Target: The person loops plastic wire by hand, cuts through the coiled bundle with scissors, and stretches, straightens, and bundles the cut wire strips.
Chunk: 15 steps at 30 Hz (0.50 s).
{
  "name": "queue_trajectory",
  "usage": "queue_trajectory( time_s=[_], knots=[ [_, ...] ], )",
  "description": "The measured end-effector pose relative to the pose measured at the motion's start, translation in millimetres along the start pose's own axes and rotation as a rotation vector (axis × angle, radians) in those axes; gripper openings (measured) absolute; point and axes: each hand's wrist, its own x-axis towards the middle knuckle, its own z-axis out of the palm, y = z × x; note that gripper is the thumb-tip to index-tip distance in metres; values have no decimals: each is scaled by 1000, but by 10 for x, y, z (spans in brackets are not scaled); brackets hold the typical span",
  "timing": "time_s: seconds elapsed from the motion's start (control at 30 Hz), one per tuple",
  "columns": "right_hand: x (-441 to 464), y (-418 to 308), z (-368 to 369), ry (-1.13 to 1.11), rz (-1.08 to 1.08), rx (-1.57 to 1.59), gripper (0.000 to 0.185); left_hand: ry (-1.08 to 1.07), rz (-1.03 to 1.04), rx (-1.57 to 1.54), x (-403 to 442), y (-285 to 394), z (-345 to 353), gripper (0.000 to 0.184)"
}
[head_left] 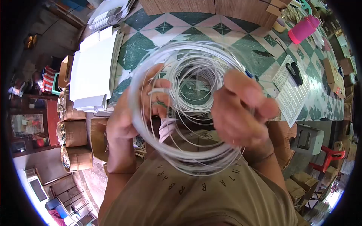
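A large loose coil of thin whitish, see-through cord (192, 153) hangs in front of my chest, smeared by motion. My left hand (130, 109) is at its left side, with curled fingers reaching inside the loops and the cord crossing the palm. On the right side, my right hand (241, 109) is closed around the cord, its fingers blurred. A second, tighter coil of similar cord (215, 67) lies on the tiled table just beyond, seen through the ring. Below my left fingers hangs a small pale strip (166, 129) whose kind I cannot make out.
Stacks of white sheets (94, 67) stand at the table's left. To the right lie a printed sheet (292, 90), a black stapler-like object (294, 74), a pink bottle (304, 29) and a tape roll (279, 25). A red stool (327, 159) stands at lower right.
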Motion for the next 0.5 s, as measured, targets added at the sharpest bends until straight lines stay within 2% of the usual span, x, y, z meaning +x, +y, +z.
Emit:
queue_trajectory(
  time_s=[0.07,0.1,0.3,0.4,0.5],
  knots=[
    [77,-55,-60,-29,38,60,19,256,-119,103,-87,-81,-22,116],
    [131,-45,-92,-49,51,91,18,262,-117,98,-151,-143,-37,116],
    [864,690,-306,-96,86,157,13,288,-166,-138,-585,-452,-127,73],
    [1262,959,-328,-145,254,196,22,386,-137,17,-821,-368,-28,56],
    [1463,1012,-245,-246,310,225,23,575,-115,100,-849,-238,14,41]
  ],
)
